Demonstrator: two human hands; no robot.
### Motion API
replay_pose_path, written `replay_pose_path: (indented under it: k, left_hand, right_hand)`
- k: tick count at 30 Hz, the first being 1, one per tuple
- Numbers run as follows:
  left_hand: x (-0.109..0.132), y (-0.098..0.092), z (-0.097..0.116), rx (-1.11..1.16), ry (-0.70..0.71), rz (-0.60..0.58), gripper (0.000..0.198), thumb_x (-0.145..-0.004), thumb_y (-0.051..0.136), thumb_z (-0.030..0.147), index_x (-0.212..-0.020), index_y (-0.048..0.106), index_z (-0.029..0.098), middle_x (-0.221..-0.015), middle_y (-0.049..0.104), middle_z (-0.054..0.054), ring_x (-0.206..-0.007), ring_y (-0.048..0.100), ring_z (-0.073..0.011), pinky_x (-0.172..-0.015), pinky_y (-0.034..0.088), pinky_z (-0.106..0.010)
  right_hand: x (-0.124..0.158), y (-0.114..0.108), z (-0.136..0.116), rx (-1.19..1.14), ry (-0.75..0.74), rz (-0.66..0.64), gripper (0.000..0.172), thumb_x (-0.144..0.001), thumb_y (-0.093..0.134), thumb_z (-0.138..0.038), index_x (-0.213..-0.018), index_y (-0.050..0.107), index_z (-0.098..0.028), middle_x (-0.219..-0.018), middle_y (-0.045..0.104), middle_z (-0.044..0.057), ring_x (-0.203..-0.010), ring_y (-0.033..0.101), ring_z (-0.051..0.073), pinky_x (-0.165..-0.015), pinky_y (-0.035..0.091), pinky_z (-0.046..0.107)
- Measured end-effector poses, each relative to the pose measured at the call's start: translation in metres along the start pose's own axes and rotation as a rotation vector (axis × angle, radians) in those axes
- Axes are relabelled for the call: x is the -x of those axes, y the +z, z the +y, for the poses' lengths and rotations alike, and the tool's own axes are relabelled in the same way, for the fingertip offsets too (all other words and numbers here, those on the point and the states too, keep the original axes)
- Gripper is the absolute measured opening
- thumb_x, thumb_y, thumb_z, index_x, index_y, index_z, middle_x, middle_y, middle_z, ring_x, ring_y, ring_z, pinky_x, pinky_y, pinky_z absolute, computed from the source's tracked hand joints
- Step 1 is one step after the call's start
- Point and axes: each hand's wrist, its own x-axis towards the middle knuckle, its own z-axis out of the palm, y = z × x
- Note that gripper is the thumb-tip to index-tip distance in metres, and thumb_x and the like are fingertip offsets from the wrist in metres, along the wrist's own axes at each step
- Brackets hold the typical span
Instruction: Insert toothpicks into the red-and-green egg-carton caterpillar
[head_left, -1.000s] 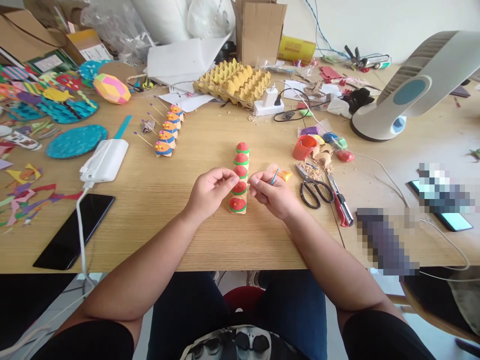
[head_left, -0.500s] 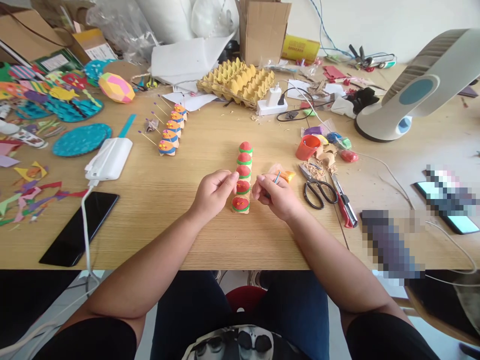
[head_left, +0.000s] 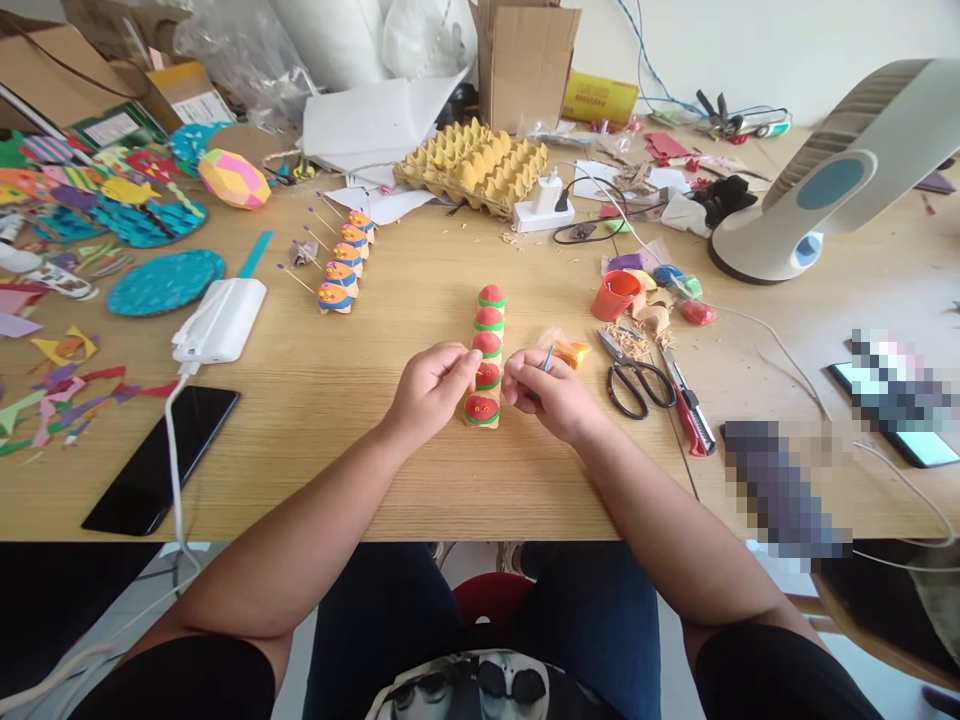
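In front of me a caterpillar made of an egg-carton strip [head_left: 490, 318] lies lengthwise, its humps covered in red and green clay. Small yellow-orange bits dot the nearest humps. My left hand [head_left: 431, 390] is at its left side, thumb and forefinger pinched by the second-nearest hump; what they hold, if anything, is too small to make out. On the other side my right hand [head_left: 553, 395] is closed around a thin blue stick-like tool [head_left: 548, 357], whose lower part the fingers hide. Just behind that hand sits a bag of orange clay [head_left: 574, 353].
Scissors [head_left: 634, 385], a red utility knife [head_left: 691, 410] and an orange cup [head_left: 617, 295] lie to the right. Farther right stands a white fan [head_left: 817, 190]. On the left are a blue-and-orange caterpillar [head_left: 343, 268], a power bank [head_left: 221, 325] and a black phone [head_left: 161, 460]. Yellow egg trays [head_left: 480, 160] sit behind.
My left hand has shifted very slightly right, toward the caterpillar. The blue tool in my right hand has tipped a little and moved slightly left.
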Motion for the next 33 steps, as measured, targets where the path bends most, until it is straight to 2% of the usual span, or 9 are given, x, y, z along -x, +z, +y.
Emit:
replay_pose_path:
  k: [3, 6, 9, 16, 21, 24, 27, 30, 33]
  left_hand:
    - [0.0005, 0.0013, -0.0003, 0.056, 0.011, 0.001, 0.037, -0.103, 0.053, 0.043, -0.074, 0.057, 0.02, -0.075, 0.062, -0.001, -0.075, 0.058, -0.0146, -0.073, 0.048, -0.028]
    - [0.0011, 0.0022, -0.0002, 0.113, -0.008, 0.014, 0.028, -0.101, 0.056, 0.043, -0.085, 0.06, 0.02, -0.084, 0.067, -0.002, -0.079, 0.062, -0.0143, -0.074, 0.05, -0.026]
    - [0.0013, 0.0027, 0.0008, 0.124, -0.025, 0.014, 0.03, -0.1, 0.059, 0.044, -0.083, 0.061, 0.02, -0.083, 0.068, -0.002, -0.079, 0.063, -0.0138, -0.074, 0.051, -0.025]
    - [0.0008, 0.0055, -0.0007, 0.196, -0.054, 0.006, 0.028, -0.096, 0.066, 0.045, -0.086, 0.066, 0.019, -0.082, 0.071, -0.002, -0.078, 0.066, -0.014, -0.073, 0.052, -0.025]
    - [-0.0003, 0.0043, -0.0026, 0.2, -0.083, -0.026, 0.03, -0.095, 0.067, 0.046, -0.085, 0.069, 0.018, -0.081, 0.072, -0.002, -0.078, 0.066, -0.0144, -0.071, 0.051, -0.025]
    - [-0.0009, 0.0038, -0.0034, 0.194, -0.091, -0.033, 0.03, -0.094, 0.067, 0.046, -0.084, 0.069, 0.018, -0.078, 0.07, -0.001, -0.074, 0.063, -0.0128, -0.068, 0.049, -0.023]
    - [-0.0009, 0.0042, -0.0043, 0.182, -0.082, -0.045, 0.031, -0.094, 0.068, 0.047, -0.082, 0.07, 0.018, -0.075, 0.067, 0.0, -0.069, 0.058, -0.0116, -0.064, 0.046, -0.023]
    - [-0.0002, 0.0051, -0.005, 0.174, -0.087, -0.048, 0.033, -0.093, 0.068, 0.048, -0.082, 0.07, 0.018, -0.074, 0.066, -0.001, -0.069, 0.057, -0.0122, -0.064, 0.045, -0.023]
    - [0.0008, 0.0057, -0.0053, 0.158, -0.096, -0.051, 0.033, -0.093, 0.068, 0.049, -0.083, 0.07, 0.018, -0.074, 0.066, -0.001, -0.07, 0.056, -0.0123, -0.065, 0.044, -0.024]
  right_hand:
    - [0.0, 0.0, -0.0004, 0.019, -0.012, -0.003, 0.045, -0.088, 0.069, -0.054, -0.064, 0.055, -0.019, -0.055, 0.055, -0.001, -0.048, 0.039, 0.009, -0.045, 0.02, 0.025]
    - [-0.0005, 0.0006, -0.0001, 0.075, -0.034, 0.039, 0.046, -0.087, 0.07, -0.06, -0.069, 0.062, -0.017, -0.059, 0.061, 0.0, -0.047, 0.037, 0.008, -0.045, 0.022, 0.025]
    - [-0.0008, 0.0013, 0.0002, 0.096, -0.061, 0.067, 0.042, -0.083, 0.077, -0.056, -0.077, 0.067, -0.016, -0.067, 0.066, 0.001, -0.048, 0.036, 0.006, -0.046, 0.024, 0.025]
    - [-0.0026, -0.0017, 0.0035, 0.027, -0.072, 0.04, 0.034, -0.081, 0.081, -0.046, -0.097, 0.075, -0.017, -0.078, 0.072, 0.002, -0.049, 0.035, 0.005, -0.047, 0.026, 0.024]
    - [-0.0034, -0.003, 0.0057, 0.054, -0.056, 0.057, 0.033, -0.079, 0.083, -0.044, -0.095, 0.078, -0.016, -0.074, 0.071, 0.001, -0.05, 0.034, 0.005, -0.047, 0.027, 0.024]
    - [-0.003, -0.0021, 0.0054, 0.058, -0.078, 0.075, 0.033, -0.075, 0.088, -0.042, -0.095, 0.078, -0.018, -0.073, 0.07, 0.0, -0.055, 0.047, 0.007, -0.051, 0.039, 0.024]
    - [-0.0023, -0.0005, 0.0043, 0.063, -0.115, 0.085, 0.033, -0.071, 0.092, -0.04, -0.092, 0.078, -0.019, -0.084, 0.075, 0.003, -0.076, 0.066, 0.014, -0.07, 0.054, 0.028]
    - [-0.002, 0.0007, 0.0032, 0.093, -0.153, 0.095, 0.031, -0.069, 0.092, -0.041, -0.087, 0.077, -0.02, -0.088, 0.076, 0.004, -0.084, 0.069, 0.016, -0.08, 0.057, 0.032]
    - [-0.0019, 0.0014, 0.0019, 0.12, -0.167, 0.1, 0.031, -0.069, 0.092, -0.042, -0.083, 0.076, -0.02, -0.084, 0.075, 0.003, -0.081, 0.067, 0.015, -0.08, 0.057, 0.032]
